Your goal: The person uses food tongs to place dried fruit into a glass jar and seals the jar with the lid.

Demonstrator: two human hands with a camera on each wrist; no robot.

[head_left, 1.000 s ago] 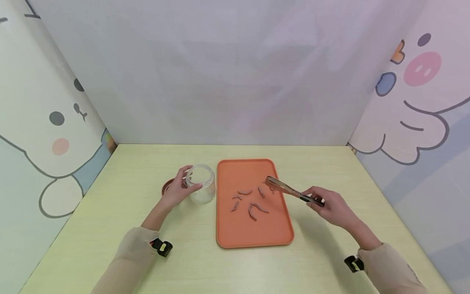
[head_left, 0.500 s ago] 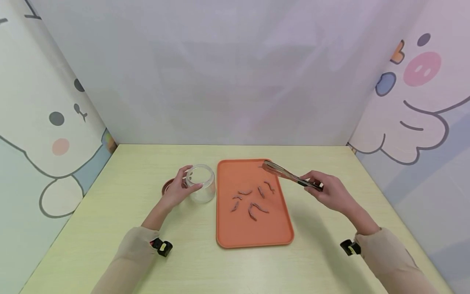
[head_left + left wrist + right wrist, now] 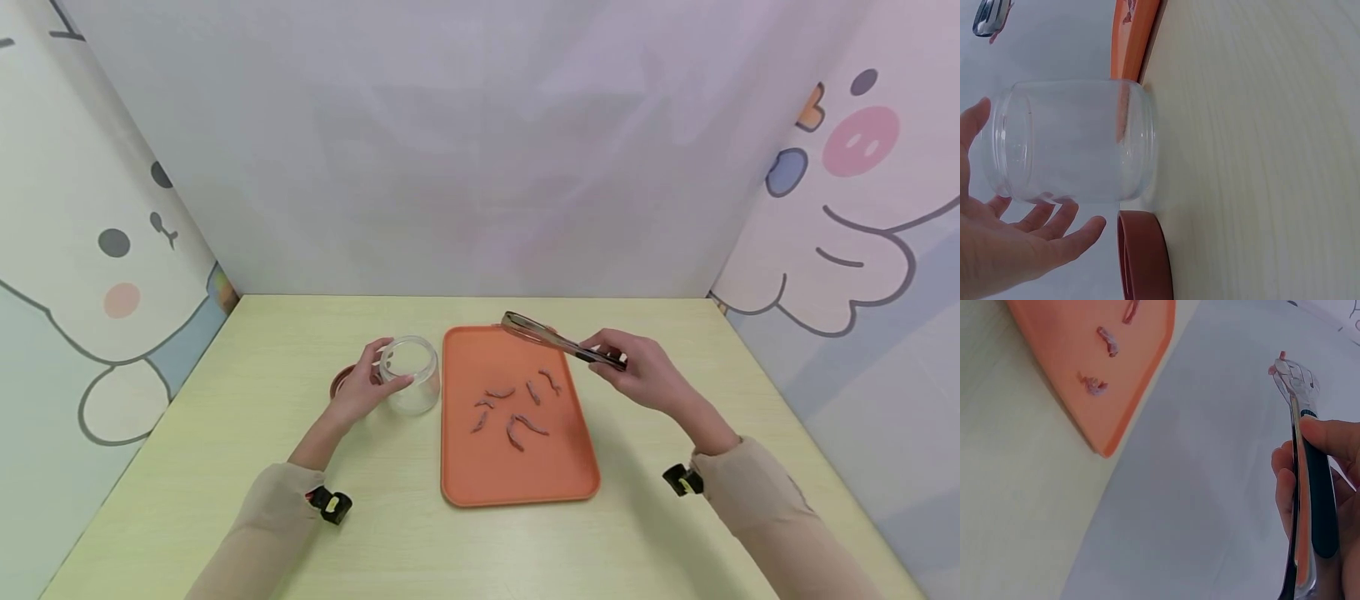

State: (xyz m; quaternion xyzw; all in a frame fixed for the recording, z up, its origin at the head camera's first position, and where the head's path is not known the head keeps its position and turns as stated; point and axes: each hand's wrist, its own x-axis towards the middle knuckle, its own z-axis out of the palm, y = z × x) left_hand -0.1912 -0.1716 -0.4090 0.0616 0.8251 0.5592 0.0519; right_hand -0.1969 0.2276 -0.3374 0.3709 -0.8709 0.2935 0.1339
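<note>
My left hand [image 3: 358, 396] holds a clear jar [image 3: 1075, 140] near its mouth, thumb on one side and fingers on the other. The jar stands upright and uncovered on the table, left of the orange tray [image 3: 480, 479]. In my right hand [image 3: 645, 371] are metal tongs with dark grips [image 3: 1321, 487], squeezed nearly together. A small pinkish piece [image 3: 1282, 355] sticks out at the tongs' tips, raised over the tray's far end. Several thin, pinkish-brown, meat-like strips [image 3: 516, 435] lie scattered on the tray.
A reddish-brown round lid [image 3: 1147, 256] lies on the table just left of the jar, partly behind my left hand in the head view. A pale cloth wall [image 3: 480, 167] rises at the table's far edge, with cartoon-printed panels at both sides.
My right hand has lifted the tongs from the tray's right side and carried them up, then left toward the jar, with a small piece at the tips. My left hand and the jar stayed put.
</note>
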